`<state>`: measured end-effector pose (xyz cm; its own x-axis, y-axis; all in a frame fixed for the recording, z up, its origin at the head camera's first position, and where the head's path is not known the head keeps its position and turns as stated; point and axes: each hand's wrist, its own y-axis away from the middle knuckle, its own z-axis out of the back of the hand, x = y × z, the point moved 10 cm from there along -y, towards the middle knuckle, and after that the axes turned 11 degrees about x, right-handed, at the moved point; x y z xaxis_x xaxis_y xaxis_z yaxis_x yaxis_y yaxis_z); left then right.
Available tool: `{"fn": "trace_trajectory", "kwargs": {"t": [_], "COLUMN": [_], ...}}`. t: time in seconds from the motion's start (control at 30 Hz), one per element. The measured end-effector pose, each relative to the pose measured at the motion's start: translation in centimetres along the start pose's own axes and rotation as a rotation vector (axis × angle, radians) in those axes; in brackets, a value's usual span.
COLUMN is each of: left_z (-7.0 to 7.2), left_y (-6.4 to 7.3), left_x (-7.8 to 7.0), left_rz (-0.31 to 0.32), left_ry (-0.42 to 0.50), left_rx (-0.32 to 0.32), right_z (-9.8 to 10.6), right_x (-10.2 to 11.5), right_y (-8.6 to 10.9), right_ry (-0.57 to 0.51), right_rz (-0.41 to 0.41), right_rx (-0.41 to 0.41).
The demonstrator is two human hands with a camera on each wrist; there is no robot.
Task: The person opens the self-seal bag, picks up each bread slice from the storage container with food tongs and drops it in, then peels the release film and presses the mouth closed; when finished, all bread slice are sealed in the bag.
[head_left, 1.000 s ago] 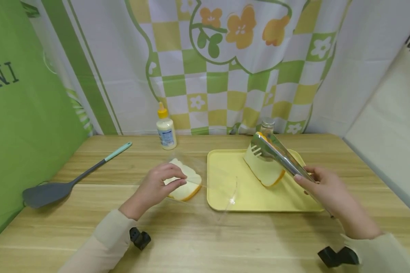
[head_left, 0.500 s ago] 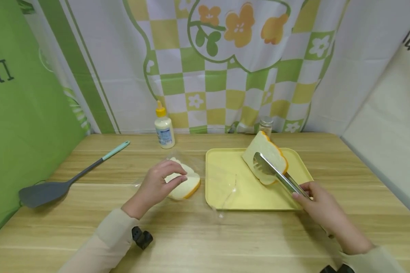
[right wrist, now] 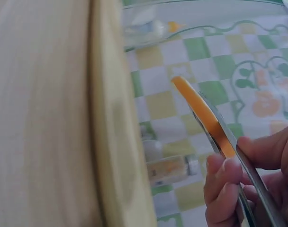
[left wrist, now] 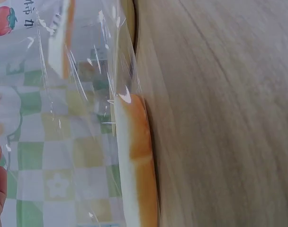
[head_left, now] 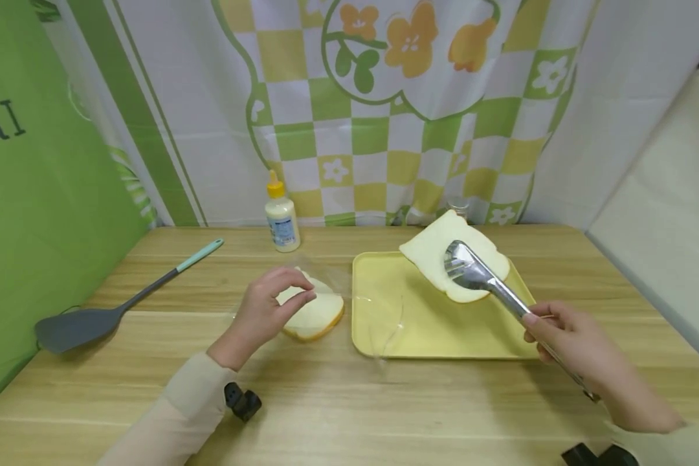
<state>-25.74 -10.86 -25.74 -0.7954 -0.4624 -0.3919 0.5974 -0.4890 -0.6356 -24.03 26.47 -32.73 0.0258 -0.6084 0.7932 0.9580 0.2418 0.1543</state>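
My left hand [head_left: 260, 315] pinches the edge of a clear plastic bag [left wrist: 87, 109] with thumb and fingers. Inside or under that film, which I cannot tell, a white bread slice with orange crust [head_left: 320, 317] lies on the table. My right hand [head_left: 576, 353] grips metal tongs [head_left: 501, 291]. Between the tongs' two arms is another bread slice [head_left: 433, 249], held tilted above the yellow tray [head_left: 378, 330]; the right wrist view shows its orange crust edge [right wrist: 201, 106] clamped there. The thin film also stretches toward the tray's left part.
A squeeze bottle with a yellow cap [head_left: 282, 223] stands at the back of the wooden table [head_left: 349, 414]. A small jar [head_left: 457, 206] is partly hidden behind the held slice. At left lies a grey spatula [head_left: 81, 330] with a mint handle.
The right hand has turned the tongs, and the slice in them has risen from the tray, its broad white face now toward me. The left hand has stayed nearly still.
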Motion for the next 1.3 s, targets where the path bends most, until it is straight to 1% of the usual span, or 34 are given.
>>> {"fn": "trace_trajectory", "kwargs": {"t": [0.1, 0.2, 0.37, 0.47, 0.57, 0.63, 0.7, 0.83, 0.97, 1.03, 1.17, 1.2, 1.3], "left_z": [0.2, 0.2, -0.7, -1.2, -1.2, -1.2, -1.1, -1.1, -1.4, -1.5, -1.9, -2.1, -2.7], "left_y": [-0.1, -0.2, -0.2, -0.1, -0.1, 0.0, 0.0, -0.1, -0.1, -0.2, -0.5, -0.5, -0.6], "left_x": [0.0, 0.1, 0.2, 0.2, 0.1, 0.1, 0.1, 0.0, 0.0, -0.1, -0.5, -0.6, -0.7], "left_rz": [0.002, 0.009, 0.021, 0.014, -0.001, -0.009, -0.013, -0.010, -0.005, -0.010, -0.017, -0.011, 0.016], "left_ry": [-0.005, -0.009, 0.003, 0.009, 0.010, 0.010, 0.009, 0.014, 0.025, 0.032, 0.026, 0.024, 0.010], "left_rx": [-0.007, 0.000, 0.057, 0.086, 0.085, 0.077, 0.070, 0.074, 0.082, 0.079, 0.067, 0.068, 0.079], "right_z": [0.3, 0.1, -0.4, -0.9, -1.5, -1.8, -2.1, -2.8, -3.7, -3.9, -4.1, -4.1, -4.3], "right_x": [0.9, 1.4, 1.3, 1.0, 0.5, 0.0, -0.6, -1.1, -0.9, -0.7, -0.4, -0.3, 0.1], "right_y": [0.5, 1.1, 2.2, 3.1, 3.7, 4.0, 4.3, 4.7, 4.7, 4.6, 4.3, 4.2, 3.8], "right_ry": [-0.033, -0.059, -0.075, -0.126, -0.184, -0.195, -0.188, -0.164, -0.142, -0.122, -0.094, -0.086, -0.075], "right_rz": [0.065, 0.126, 0.212, 0.270, 0.257, 0.221, 0.168, 0.131, 0.122, 0.102, 0.032, 0.016, 0.014], "right_rx": [0.059, 0.127, 0.206, 0.278, 0.367, 0.402, 0.419, 0.419, 0.386, 0.359, 0.315, 0.301, 0.279]}}
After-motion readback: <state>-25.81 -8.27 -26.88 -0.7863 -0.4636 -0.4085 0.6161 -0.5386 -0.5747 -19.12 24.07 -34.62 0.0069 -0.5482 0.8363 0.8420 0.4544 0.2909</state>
